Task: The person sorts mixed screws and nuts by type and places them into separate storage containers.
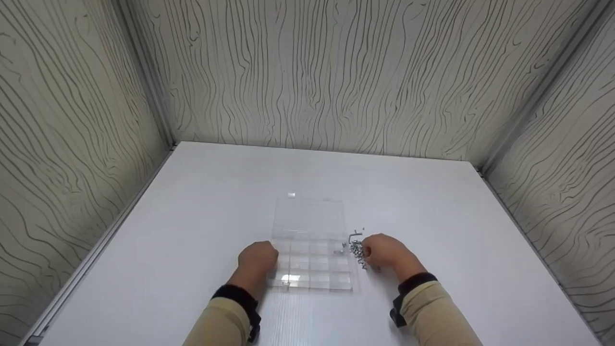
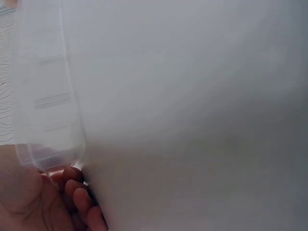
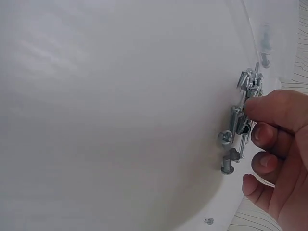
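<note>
Screws (image 1: 357, 251) lie in a loose heap in the lower half of the head view, right of centre, on the white surface (image 1: 168, 259), just beside the right edge of your clear compartment box (image 1: 319, 279). Its lid (image 1: 310, 216) lies back toward the middle of the frame, and a few metal pieces (image 1: 341, 251) show at the compartments on the right. Your right hand (image 1: 387, 252) is at the heap, its fingers bent; you cannot tell from these views whether that grip pinches a screw. Your left hand (image 1: 258, 257) has its fingers curled round the box's left edge, apparently steadying it. You seem to be at the picking step of sorting small hardware into the box. Your next move likely calls for a fingertip pinch on one screw, a small lift over the rim, and a release above a chosen compartment.
</note>
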A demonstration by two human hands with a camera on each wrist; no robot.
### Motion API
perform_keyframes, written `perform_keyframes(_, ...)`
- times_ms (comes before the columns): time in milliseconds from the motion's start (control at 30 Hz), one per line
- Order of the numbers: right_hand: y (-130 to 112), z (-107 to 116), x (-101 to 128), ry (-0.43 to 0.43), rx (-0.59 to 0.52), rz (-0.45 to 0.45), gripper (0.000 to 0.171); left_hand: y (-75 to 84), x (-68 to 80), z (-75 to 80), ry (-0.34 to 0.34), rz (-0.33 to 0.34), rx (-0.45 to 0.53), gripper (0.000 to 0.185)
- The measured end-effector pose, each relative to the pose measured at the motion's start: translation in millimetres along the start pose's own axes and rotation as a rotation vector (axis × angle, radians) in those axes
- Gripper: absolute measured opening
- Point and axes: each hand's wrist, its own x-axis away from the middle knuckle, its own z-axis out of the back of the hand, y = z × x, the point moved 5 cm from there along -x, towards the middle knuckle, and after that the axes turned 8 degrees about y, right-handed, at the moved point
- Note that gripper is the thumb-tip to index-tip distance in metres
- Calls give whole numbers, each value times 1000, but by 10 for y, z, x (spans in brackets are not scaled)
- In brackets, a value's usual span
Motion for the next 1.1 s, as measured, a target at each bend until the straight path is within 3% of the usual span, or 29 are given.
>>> perform_keyframes(333, -223, 198, -125, 117, -1, 62, 13, -34, 4, 2, 0, 45, 62, 21)
perform_keyframes(500, -365, 215, -173, 141, 8, 65, 10, 11, 20, -1, -26, -69, -82, 4)
perform_keyframes(600, -453, 203, -197, 148, 15, 85, 11, 36, 28, 10, -18, -133, -157, 8)
perform_keyframes(733, -565, 185, -233, 149, 8, 84, 11, 38, 26, 23, 2, -141, -146, 5)
perform_keyframes(1100, -615, 63, -297, 165, -2, 35, 12, 25, 29, 33, -4, -60, -34, 3)
